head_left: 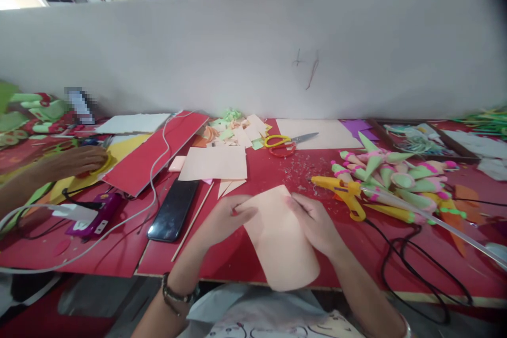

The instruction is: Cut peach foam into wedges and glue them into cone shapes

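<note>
Between my two hands is a sheet of pale peach craft paper, curved and hanging toward the table's front edge. My left hand grips its upper left side, thumb on top. At the upper right edge my right hand pinches the same sheet; its fingertips are partly hidden behind it. Just beyond lies another peach sheet with small folded pieces beneath. A thin wooden stick and a black phone rest left of my left hand. Scissors with yellow and red handles lie farther back.
A yellow glue gun with a black cord sits right, beside a pile of green and pink paper cones. Paper scraps lie at the back. On the left are a purple power strip, a red board and another person's hand.
</note>
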{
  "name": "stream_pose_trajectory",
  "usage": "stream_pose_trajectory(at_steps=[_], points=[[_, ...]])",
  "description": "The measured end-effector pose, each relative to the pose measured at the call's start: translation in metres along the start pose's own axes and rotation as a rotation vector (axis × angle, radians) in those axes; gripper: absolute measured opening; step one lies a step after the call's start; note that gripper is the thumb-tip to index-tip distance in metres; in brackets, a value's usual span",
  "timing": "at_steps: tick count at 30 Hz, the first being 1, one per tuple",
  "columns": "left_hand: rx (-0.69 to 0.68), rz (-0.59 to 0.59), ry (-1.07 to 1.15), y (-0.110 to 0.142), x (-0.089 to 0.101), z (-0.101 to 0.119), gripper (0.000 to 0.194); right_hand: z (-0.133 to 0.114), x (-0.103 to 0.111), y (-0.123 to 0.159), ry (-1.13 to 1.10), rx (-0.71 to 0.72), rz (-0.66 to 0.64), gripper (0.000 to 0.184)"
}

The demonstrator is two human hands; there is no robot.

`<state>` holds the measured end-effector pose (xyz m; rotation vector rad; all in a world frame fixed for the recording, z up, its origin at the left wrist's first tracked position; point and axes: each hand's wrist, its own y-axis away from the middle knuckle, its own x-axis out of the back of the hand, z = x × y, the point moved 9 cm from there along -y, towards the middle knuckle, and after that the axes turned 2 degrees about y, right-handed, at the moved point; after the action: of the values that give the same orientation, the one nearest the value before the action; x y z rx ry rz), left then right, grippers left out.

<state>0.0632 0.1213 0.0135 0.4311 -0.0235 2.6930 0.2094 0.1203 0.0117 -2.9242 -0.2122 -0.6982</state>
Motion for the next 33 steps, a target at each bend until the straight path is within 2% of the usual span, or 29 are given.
stream_pose_trajectory(at_steps=[3,6,8,11,15,18,22,24,27,29,31,33], points=[[-0.086,-0.014,-0.228,0.001,0.002,0.022,0.023,-0.017,-0.019,0.000,0.161,0.138,-0.267,0.040],[-0.165,-0.079,-0.540,0.004,-0.013,0.032,0.024,-0.032,-0.034,0.004,0.269,0.249,-0.466,0.039],[-0.222,-0.126,-0.695,0.006,-0.024,0.030,0.036,-0.038,-0.039,0.006,0.302,0.290,-0.530,0.039],[-0.331,-0.168,-0.728,0.009,-0.034,0.027,0.043,-0.041,-0.045,0.007,0.288,0.317,-0.594,0.043],[-0.344,-0.162,-0.656,0.014,-0.027,0.022,0.043,-0.038,-0.048,0.007,0.276,0.328,-0.620,0.045],[-0.274,-0.112,-0.608,0.017,-0.009,0.019,0.041,-0.028,-0.039,0.009,0.364,0.326,-0.608,0.043],[-0.219,-0.012,-0.632,0.022,0.020,0.014,0.041,-0.010,-0.013,0.016,0.504,0.277,-0.585,0.038],[-0.196,0.054,-0.704,0.023,0.031,0.012,0.041,-0.008,0.008,0.015,0.601,0.226,-0.446,0.036],[-0.186,0.087,-0.773,0.020,0.028,0.013,0.040,-0.030,0.036,0.013,0.720,0.263,-0.061,0.028],[-0.209,0.075,-0.757,0.017,0.013,0.017,0.041,-0.054,0.031,0.017,0.698,0.391,0.091,0.022],[-0.250,0.086,-0.724,0.015,-0.001,0.024,0.041,-0.069,0.005,0.020,0.631,0.515,0.045,0.022],[-0.291,0.121,-0.695,0.016,-0.009,0.030,0.042,-0.074,-0.018,0.019,0.596,0.540,0.025,0.016]])
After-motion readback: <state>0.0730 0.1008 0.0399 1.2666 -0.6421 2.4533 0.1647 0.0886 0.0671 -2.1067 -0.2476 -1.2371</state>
